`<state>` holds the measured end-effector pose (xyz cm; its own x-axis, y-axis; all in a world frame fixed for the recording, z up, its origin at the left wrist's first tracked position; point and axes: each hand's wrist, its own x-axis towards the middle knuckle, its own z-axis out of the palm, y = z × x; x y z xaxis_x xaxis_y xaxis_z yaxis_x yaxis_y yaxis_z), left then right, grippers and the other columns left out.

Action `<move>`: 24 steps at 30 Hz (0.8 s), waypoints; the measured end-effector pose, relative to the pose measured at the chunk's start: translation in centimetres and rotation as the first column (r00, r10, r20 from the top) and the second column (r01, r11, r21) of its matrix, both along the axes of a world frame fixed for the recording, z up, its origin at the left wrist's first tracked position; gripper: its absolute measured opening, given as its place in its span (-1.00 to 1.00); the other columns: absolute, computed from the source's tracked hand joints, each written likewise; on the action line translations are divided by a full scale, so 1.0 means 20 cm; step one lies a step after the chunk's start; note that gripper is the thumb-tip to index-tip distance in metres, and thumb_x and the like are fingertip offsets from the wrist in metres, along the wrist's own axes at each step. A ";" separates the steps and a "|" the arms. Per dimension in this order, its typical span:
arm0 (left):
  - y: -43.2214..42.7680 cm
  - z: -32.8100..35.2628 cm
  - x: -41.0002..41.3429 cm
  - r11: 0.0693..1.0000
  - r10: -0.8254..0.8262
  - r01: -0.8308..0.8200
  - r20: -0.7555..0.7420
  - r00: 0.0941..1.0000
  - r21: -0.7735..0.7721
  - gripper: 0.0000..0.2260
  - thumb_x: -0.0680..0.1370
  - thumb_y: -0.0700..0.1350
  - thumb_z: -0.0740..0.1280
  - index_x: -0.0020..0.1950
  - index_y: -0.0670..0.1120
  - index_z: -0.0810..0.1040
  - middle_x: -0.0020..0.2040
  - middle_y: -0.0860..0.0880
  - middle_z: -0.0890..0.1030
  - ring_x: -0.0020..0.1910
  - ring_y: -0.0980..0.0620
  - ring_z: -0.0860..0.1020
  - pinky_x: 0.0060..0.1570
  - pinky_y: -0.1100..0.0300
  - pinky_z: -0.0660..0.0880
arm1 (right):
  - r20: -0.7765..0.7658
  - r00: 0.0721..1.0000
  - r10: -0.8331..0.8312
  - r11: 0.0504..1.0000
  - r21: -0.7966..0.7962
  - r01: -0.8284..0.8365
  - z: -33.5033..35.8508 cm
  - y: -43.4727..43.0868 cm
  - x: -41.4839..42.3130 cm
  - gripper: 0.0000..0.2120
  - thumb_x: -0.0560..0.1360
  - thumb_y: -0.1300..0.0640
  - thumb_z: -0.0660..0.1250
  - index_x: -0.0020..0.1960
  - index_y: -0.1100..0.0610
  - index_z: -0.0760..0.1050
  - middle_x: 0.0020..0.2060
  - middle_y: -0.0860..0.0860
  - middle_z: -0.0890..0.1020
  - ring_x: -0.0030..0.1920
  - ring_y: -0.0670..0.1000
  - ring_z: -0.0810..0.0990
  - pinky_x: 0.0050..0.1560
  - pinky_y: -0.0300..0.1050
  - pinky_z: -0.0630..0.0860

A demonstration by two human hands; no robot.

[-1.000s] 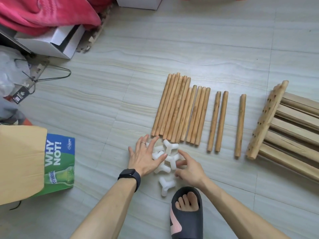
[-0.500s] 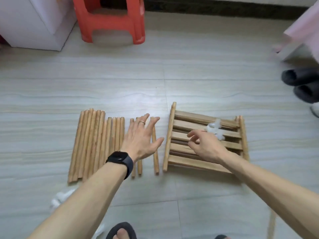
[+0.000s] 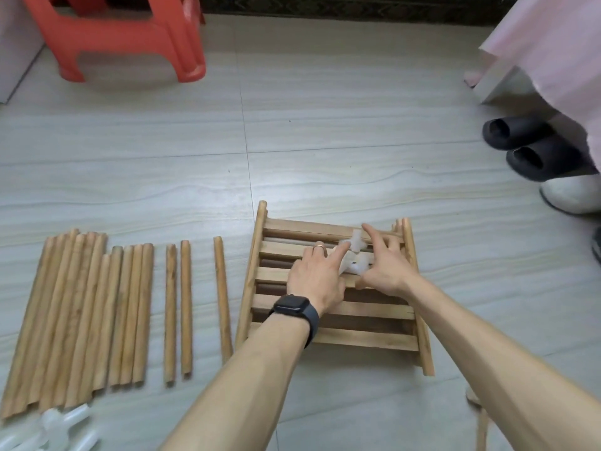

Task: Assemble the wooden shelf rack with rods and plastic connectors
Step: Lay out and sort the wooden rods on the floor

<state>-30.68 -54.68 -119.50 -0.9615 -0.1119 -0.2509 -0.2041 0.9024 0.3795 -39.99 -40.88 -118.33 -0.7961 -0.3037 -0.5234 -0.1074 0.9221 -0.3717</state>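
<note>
Assembly barely begun. Rods lay loose on the floor at left, none joined. Shelves lay flat right of them. Connectors sat on the far slats between both hands. Left hand had straight fingers touching them. Right hand was spread wide, gripping nothing (as far as visible). Spare connectors lay near left. Every joint remained.

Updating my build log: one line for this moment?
left hand, right hand: at white connectors | location: slatted shelf | rods: on floor

Rods and slatted shelf: light tan wood. Connectors: translucent white. Stool: orange-red. Floor: pale grey, wood-grain streaks.
</note>
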 end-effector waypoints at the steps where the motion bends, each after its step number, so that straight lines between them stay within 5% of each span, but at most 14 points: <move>1: 0.01 -0.01 -0.03 1.000 0.012 -0.012 0.009 1.000 -0.005 -0.46 0.65 0.04 0.22 0.59 0.21 0.10 0.28 -0.14 0.45 0.30 -0.15 0.41 0.16 -0.04 0.48 | 0.009 0.999 0.033 0.999 0.009 -0.033 -0.01 0.00 -0.01 0.15 0.30 0.13 0.56 0.63 -0.21 -0.11 0.54 0.03 0.10 0.41 0.18 0.40 0.15 -0.10 0.37; 4: -0.01 -0.02 -0.08 0.998 0.052 -0.054 0.059 0.997 0.026 -0.61 0.67 0.11 0.15 0.51 0.21 0.28 0.22 -0.12 0.50 0.27 -0.15 0.45 0.10 -0.05 0.47 | 0.015 0.990 0.138 0.986 0.089 -0.138 -0.03 -0.02 -0.05 0.23 0.30 0.05 0.61 0.64 -0.19 -0.21 0.55 -0.01 0.03 0.35 0.17 0.47 0.14 -0.11 0.41; 7: -0.06 -0.03 -0.07 0.998 0.040 -0.042 0.052 0.998 0.036 -0.71 0.67 0.10 0.18 0.38 0.13 0.41 0.15 -0.09 0.57 0.18 -0.14 0.52 -0.03 0.00 0.49 | 0.004 0.984 0.176 0.966 0.189 -0.174 -0.02 -0.05 -0.07 0.21 0.29 -0.01 0.62 0.63 -0.20 -0.16 0.53 0.00 0.06 0.33 0.22 0.50 0.29 0.09 0.49; 11: -0.15 -0.01 -0.01 0.991 0.083 -0.079 -0.036 0.996 0.105 -0.75 0.66 0.09 0.22 0.32 0.11 0.42 0.04 -0.05 0.62 0.03 -0.11 0.57 -0.16 0.07 0.48 | -0.101 0.980 0.172 0.974 0.167 -0.154 0.00 -0.09 -0.07 -0.12 0.33 -0.01 0.56 0.47 -0.11 0.10 0.38 0.07 0.30 0.17 0.23 0.56 0.18 0.18 0.55; 17: -0.38 0.07 0.14 0.972 0.166 -0.154 -0.053 0.985 0.179 -0.75 0.65 0.16 0.22 0.30 0.15 0.43 -0.06 0.05 0.60 -0.06 -0.02 0.57 -0.11 0.00 0.57 | -0.287 0.948 0.137 0.985 0.144 -0.099 -0.02 -0.08 -0.02 -0.47 0.48 -0.04 0.44 0.28 -0.03 0.20 0.09 0.07 0.57 -0.02 0.19 0.59 -0.03 0.11 0.57; 21: -0.53 0.11 0.21 0.964 0.218 -0.208 -0.045 0.975 0.165 -0.75 0.65 0.17 0.20 0.29 0.15 0.45 -0.05 0.03 0.60 -0.06 -0.01 0.57 -0.11 0.01 0.57 | -0.204 0.977 -0.058 0.998 -0.037 0.052 -0.04 -0.08 -0.02 -0.67 0.52 0.10 0.39 0.17 -0.01 0.31 -0.04 0.04 0.64 -0.09 0.12 0.60 -0.09 0.01 0.51; 24: -0.59 0.13 0.25 0.957 0.242 -0.231 -0.045 0.969 0.173 -0.76 0.65 0.19 0.18 0.25 0.16 0.46 -0.06 0.03 0.60 -0.08 -0.01 0.55 -0.08 -0.03 0.57 | -0.029 0.968 -0.250 0.951 -0.196 0.240 -0.01 -0.06 -0.08 -0.83 0.53 0.13 0.38 0.09 0.09 0.45 -0.08 0.05 0.64 -0.14 0.09 0.67 -0.10 0.08 0.66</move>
